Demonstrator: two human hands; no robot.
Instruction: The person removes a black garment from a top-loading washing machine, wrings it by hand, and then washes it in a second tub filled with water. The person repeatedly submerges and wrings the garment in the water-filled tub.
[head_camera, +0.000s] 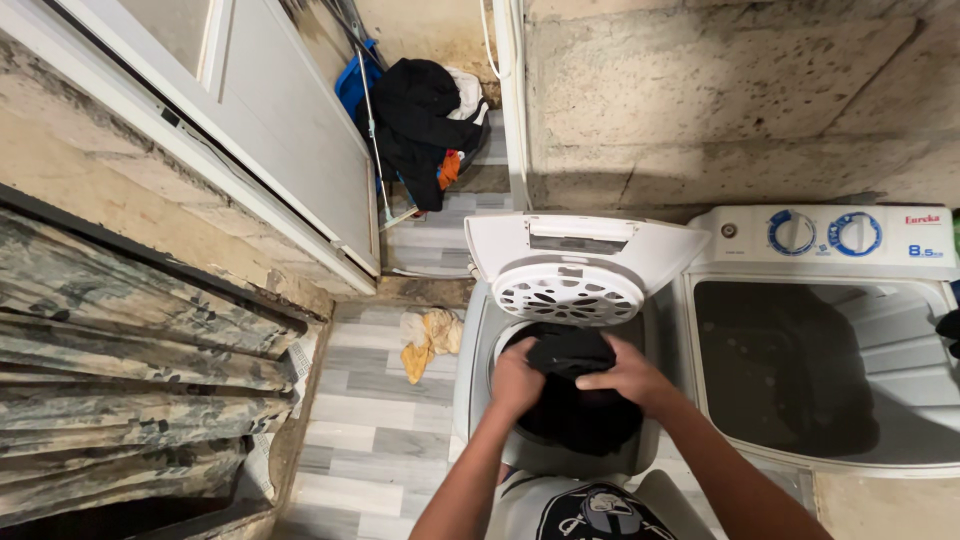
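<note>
Step in hand: left hand (517, 380) and right hand (628, 375) press dark clothes (575, 405) into the spinner tub (480, 340). Fingers apparently flat, gripping nothing. Next: fit the perforated cover (568, 292).

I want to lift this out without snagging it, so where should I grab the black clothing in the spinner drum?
Grip the bunched top fold of the black clothing from straight above; it mounds above the round drum opening, probably the freest part, where the left hand and right hand press.

raised lid (580, 262) crowds spin tub (570, 400) rear, wash tub (820, 370) open
</note>
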